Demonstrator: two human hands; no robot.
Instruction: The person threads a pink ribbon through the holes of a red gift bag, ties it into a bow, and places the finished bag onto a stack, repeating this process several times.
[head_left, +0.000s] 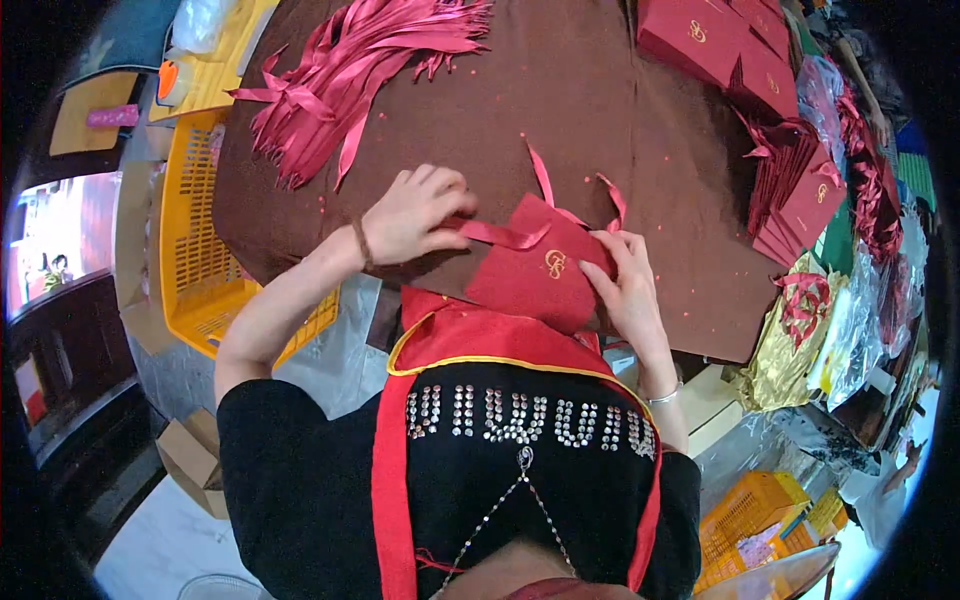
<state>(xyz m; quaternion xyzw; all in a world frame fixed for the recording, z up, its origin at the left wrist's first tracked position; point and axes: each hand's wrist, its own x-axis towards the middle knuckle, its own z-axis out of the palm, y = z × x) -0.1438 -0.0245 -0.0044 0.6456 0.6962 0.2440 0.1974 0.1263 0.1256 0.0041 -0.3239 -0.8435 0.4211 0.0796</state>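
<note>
A small flat red gift bag (522,283) with a gold emblem lies tilted at the near edge of the brown cloth-covered table. My right hand (625,285) grips its right side, thumb on the front face. A red satin ribbon (505,236) runs across the bag's upper part toward my left hand (422,215). The left fingers are closed in a pinch on the ribbon's left end. Two more ribbon tails (540,172) stick up beyond the bag's far edge. At the far left of the table lies a bundle of loose red ribbons (330,95).
Red boxes (690,45) and a fanned pile of red bags (800,200) sit at the table's right. A yellow plastic crate (190,230) stands against its left side. Gold and clear plastic wrapping (780,350) hangs near the right corner. More yellow crates (750,515) are lower right.
</note>
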